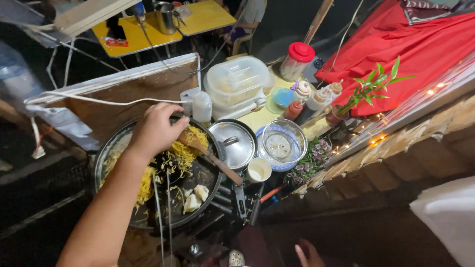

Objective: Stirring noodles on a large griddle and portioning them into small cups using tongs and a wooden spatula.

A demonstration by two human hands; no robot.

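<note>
My left hand (156, 129) reaches over a wide dark wok (99, 163), fingers bunched together and pointing down. Its fingertips sit right at the broad end of a wooden spatula (213, 160), which lies across the wok with its handle over the right rim. I cannot tell if the fingers pinch anything. Yellow noodles (185, 153) are spread over the wok, with pale chunks (195, 198) near its front. Only the fingers of my right hand (309, 254) show at the bottom edge, spread and holding nothing.
Right of the wok are a steel pot lid (236, 143), a white cup (259, 170) and a glass bowl (283, 143) on a blue plate. Behind stand a white squeeze bottle (202, 108), stacked plastic tubs (236, 81), a red-lidded jar (297, 60), sauce bottles (316, 96) and a green plant (368, 89).
</note>
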